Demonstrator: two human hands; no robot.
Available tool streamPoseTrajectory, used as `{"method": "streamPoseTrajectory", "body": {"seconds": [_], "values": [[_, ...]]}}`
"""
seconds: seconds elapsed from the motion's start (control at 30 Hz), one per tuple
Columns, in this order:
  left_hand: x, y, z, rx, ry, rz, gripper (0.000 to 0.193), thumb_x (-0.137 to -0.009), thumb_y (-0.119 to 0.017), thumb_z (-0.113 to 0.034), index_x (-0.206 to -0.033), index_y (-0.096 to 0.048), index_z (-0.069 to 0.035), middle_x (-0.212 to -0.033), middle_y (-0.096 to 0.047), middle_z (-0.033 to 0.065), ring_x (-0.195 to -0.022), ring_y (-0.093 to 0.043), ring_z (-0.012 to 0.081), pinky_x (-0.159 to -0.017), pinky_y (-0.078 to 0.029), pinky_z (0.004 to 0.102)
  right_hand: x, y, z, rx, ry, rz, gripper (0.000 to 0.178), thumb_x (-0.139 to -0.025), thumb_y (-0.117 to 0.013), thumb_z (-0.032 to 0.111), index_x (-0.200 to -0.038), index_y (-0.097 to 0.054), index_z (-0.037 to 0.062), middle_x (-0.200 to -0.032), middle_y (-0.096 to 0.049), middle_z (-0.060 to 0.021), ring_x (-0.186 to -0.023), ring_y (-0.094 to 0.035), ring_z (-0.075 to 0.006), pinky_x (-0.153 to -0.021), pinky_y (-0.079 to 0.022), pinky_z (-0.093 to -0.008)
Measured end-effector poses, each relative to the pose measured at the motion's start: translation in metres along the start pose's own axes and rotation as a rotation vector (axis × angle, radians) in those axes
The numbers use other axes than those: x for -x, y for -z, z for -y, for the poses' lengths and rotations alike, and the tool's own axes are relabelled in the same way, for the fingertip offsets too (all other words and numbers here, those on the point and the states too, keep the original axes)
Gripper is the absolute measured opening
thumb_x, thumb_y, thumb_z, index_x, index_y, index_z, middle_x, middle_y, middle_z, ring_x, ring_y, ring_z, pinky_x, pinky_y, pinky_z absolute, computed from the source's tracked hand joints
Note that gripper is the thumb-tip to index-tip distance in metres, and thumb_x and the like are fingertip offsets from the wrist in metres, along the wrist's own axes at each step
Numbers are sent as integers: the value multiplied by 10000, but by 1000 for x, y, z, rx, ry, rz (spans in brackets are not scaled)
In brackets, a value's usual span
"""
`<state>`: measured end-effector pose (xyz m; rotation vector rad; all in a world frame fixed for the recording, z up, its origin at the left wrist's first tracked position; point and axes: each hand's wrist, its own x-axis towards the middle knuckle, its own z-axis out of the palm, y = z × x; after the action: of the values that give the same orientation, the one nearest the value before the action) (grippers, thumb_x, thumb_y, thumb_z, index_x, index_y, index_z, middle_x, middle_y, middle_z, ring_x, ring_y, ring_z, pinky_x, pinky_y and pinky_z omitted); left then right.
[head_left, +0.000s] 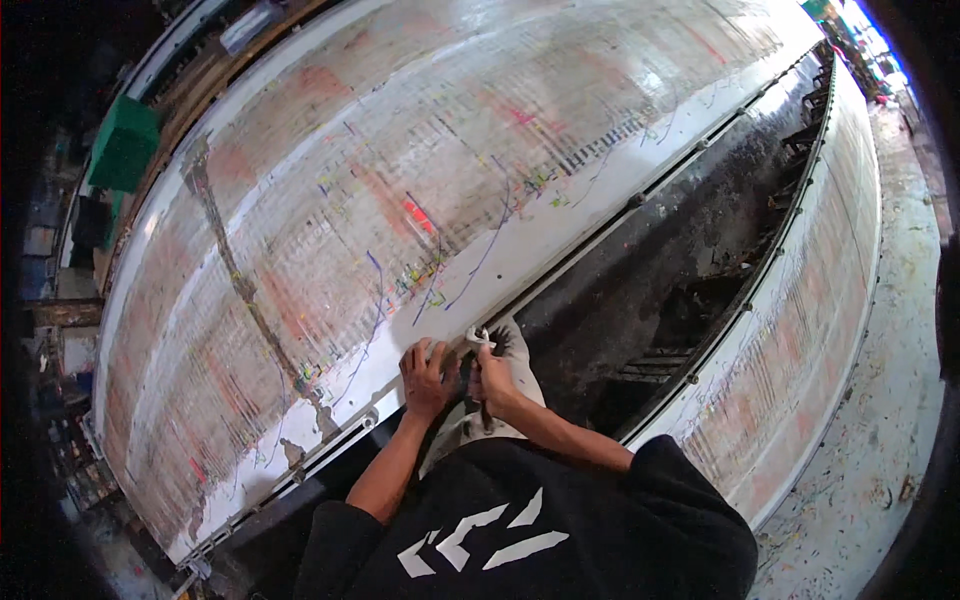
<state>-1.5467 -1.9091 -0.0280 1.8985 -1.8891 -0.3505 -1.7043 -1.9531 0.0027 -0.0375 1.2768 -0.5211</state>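
Close to my body, my left hand rests on the white border of a long printing table, fingers stretched over its edge. Just right of it, my right hand is closed, with a small white crumpled piece, perhaps rag, poking out at the fingertips. What lies inside the right fist is mostly hidden. My light trousers, dark-smudged, show behind the right hand. The table's surface is worn, with reddish patches, faint stripes and thin blue, yellow and green marks.
A metal rail with bolts runs along the table's edge. Right of me, a dark narrow aisle separates it from a second long table. A green box stands beyond the far left edge. A pale floor strip lies at far right.
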Motion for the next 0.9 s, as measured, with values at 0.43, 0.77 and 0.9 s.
{"method": "streamPoseTrajectory", "body": {"seconds": [0.43, 0.77, 0.9], "values": [[-139, -59, -104, 285, 60, -140, 475, -931, -723, -383, -1252, -656, -39, -1224, -630, 153, -1137, -613, 379, -960, -490, 492, -20, 157, 283, 927, 855, -633, 421, -891, -722, 334, -1196, -692, 45, -980, -753, -197, -952, -722, -386, -817, -554, -482], [-197, -148, -190, 91, 54, 1, 477, -876, -739, -425, -1258, -704, -141, -1233, -590, 138, -1177, -559, 342, -974, -471, 492, -69, 203, 385, 1405, 829, -501, 415, -858, -757, 323, -1143, -619, 54, -1017, -723, -263, -984, -685, -480, -805, -530, -571], [-189, -141, -190, 33, 91, 32, 484, -882, -729, -441, -1290, -699, -183, -1299, -543, 133, -1196, -532, 343, -976, -438, 542, -82, 208, 388, 1405, 903, -571, 352, -853, -745, 295, -1071, -620, 50, -942, -725, -255, -896, -693, -482, -734, -528, -576]]}}
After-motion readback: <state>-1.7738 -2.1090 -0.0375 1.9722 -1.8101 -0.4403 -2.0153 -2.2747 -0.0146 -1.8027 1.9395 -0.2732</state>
